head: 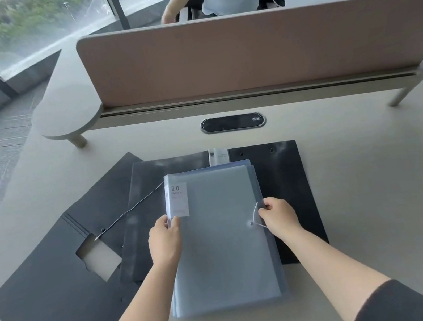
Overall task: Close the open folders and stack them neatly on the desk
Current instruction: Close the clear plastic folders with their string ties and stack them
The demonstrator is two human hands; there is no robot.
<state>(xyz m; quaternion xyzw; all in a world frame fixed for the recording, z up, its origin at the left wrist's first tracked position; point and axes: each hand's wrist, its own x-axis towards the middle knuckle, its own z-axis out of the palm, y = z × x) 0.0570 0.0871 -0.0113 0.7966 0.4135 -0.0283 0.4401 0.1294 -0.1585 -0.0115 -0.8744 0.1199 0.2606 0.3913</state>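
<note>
Partly hidden — black folder (288,189) under grey folder (218,243).

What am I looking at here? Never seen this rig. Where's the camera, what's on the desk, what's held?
There is no robot. One wide-angle camera sits on a person's head, looking forward and down at their two bare hands. The left hand pinches the left edge of a translucent grey-blue folder, beside its "20" label. The right hand grips its right edge, fingers on the white elastic cord. That folder lies closed on top of two open black folders, one spread left, one beneath, on the beige desk. Behind the brown divider sits another person.
</note>
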